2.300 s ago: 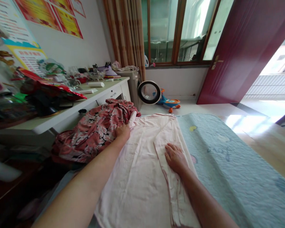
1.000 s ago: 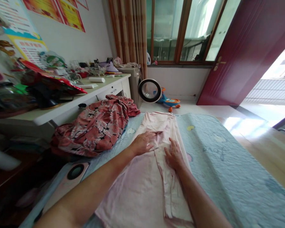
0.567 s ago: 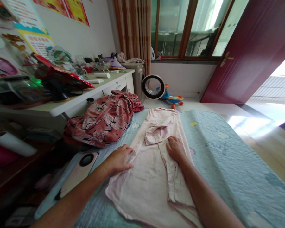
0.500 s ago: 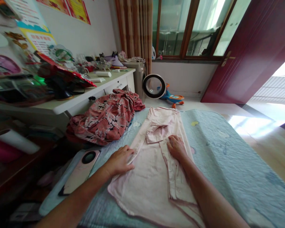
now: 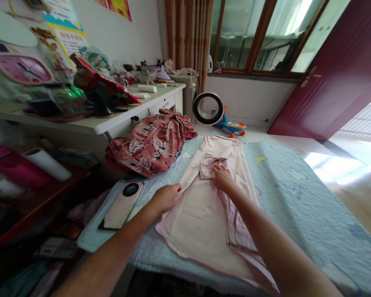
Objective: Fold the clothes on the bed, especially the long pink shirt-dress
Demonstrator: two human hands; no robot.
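Note:
A pale pink shirt [image 5: 200, 222] lies spread on the light blue bed cover, its sides turned inward and a sleeve [image 5: 207, 168] folded across the upper part. My left hand [image 5: 168, 197] is closed at the shirt's left edge, pinching the cloth between thumb and fingers. On the folded sleeve, near its cuff, rests my right hand [image 5: 222, 178], its fingers curled down onto the fabric. The fingertips of that hand are partly hidden.
A heap of red floral cloth [image 5: 151, 144] lies at the back left of the light blue cover [image 5: 290, 198]. Nearer, a phone [image 5: 122, 206] lies on the cover. A cluttered desk [image 5: 111, 123] stands left; an open washer door [image 5: 208, 108] and a maroon door [image 5: 324, 70] are behind.
My left hand has closed on the shirt's left edge. My right hand has moved up and left from the right-hand fold to the sleeve cuff. The view has shifted slightly left.

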